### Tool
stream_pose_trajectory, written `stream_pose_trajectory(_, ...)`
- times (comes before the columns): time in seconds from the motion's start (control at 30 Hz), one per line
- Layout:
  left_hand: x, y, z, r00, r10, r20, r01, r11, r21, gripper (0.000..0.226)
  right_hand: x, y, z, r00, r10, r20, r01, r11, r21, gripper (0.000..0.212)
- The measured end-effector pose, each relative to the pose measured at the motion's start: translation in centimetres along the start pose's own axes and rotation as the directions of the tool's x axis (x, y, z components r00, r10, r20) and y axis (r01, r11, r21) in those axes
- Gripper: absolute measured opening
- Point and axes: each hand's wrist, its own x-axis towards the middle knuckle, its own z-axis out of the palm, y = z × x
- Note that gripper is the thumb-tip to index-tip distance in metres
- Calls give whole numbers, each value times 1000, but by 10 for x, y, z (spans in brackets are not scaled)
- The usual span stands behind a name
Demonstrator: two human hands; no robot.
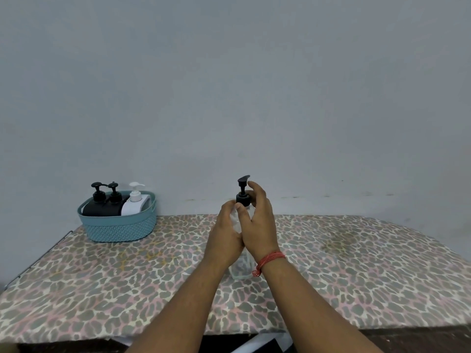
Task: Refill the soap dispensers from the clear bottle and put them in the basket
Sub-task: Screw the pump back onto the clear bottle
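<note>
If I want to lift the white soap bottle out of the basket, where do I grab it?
Grab the white soap bottle by its neck, just under the pump, coming straight down from above. Its body sits deep in the basket, pressed against the black dispensers; only the top sticks out.

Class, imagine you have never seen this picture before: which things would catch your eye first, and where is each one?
First, the two hands at the centre: the left hand grips the clear bottle, which stands on the leopard-print table, while the right hand is at its black pump. Next, the blue basket at the table's far left, against the wall, holding two black dispensers and a white dispenser.
</note>
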Motion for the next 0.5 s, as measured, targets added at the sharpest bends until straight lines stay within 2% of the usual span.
stream_pose_trajectory(0.2, 1, -2, -2, 1000, -9, 7, 10, 1000, -17, 78, 2, -4, 3, 994, -88, -65, 84, 994, -70, 46)
stream_pose_trajectory(0.3, 1, -2, -2, 1000, 8, 8, -8, 1000, -5, 78, 2, -4, 2, 994, -100, -40, 97, 992, -81, 48)
stream_pose_trajectory(0.43, 2, -4, 0, 1000, -14, 9, 14, 1000, -12, 76, 4, -4, -1, 997, -26, 77, 33, 995, -95, 42)
stream_pose_trajectory(0.5, 2, -5, 0, 1000, -9, 7, 9, 1000, 6, 74, 1, -3, 1, 998, -30, 53, 36, 992, -120, 37)
